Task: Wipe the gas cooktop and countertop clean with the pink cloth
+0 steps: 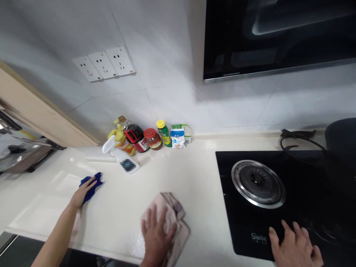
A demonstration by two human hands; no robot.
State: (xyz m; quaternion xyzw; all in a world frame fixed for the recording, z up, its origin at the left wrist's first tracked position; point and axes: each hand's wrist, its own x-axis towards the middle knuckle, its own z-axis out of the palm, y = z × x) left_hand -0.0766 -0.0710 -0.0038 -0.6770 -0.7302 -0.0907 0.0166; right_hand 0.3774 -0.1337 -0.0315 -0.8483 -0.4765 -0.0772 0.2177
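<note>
I see the left hand [158,230] spread on the pink cloth [180,230] at six o'clock, the right hand [295,245] spread over the hob [241,224] at four, another person's hand [79,194] on a blue cloth [89,194] at eight.

A pale grey wall [167,66] with thin joints spans the upper frame, bearing three white socket plates [102,66] at upper left. A glossy black appliance [278,48] hangs upper right; a light wooden panel [47,109] slants from the left edge.
</note>
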